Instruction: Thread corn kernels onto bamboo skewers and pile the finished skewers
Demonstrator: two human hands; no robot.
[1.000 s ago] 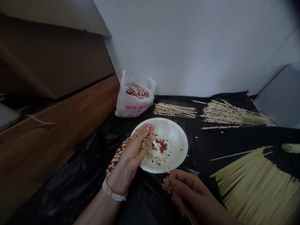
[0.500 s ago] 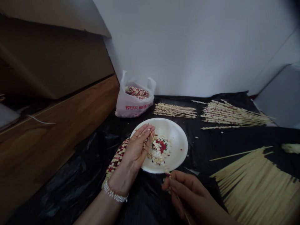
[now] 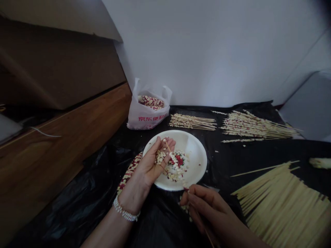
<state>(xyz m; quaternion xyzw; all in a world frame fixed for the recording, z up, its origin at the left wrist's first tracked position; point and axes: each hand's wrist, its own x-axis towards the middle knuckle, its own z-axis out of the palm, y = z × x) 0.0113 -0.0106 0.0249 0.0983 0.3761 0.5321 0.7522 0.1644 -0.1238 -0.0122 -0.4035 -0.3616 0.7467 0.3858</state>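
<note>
Over the left side of a white bowl (image 3: 198, 162), my left hand (image 3: 155, 162) is cupped palm up around a heap of corn kernels (image 3: 160, 156). My right hand (image 3: 204, 206) pinches a thin skewer (image 3: 175, 165) below the bowl's near rim. Pale and dark red kernels are threaded along the skewer, and its bare upper part reaches my left fingers, with one pale kernel at the tip. Loose kernels lie on the bowl's red flower print. A red and cream corn cob (image 3: 130, 170) rests left of the bowl, partly behind my left wrist.
A white plastic bag (image 3: 147, 117) of cobs stands behind the bowl. Filled skewers lie in a small bundle (image 3: 192, 122) and a larger pile (image 3: 245, 127). Bare skewers (image 3: 287, 203) fan out at right on black plastic sheeting (image 3: 67, 193). A cardboard box (image 3: 59, 62) is at left.
My left fingers have opened from a pinch at the skewer tip, showing the kernels in the palm. A pale kernel now sits on the tip. My right hand has barely moved.
</note>
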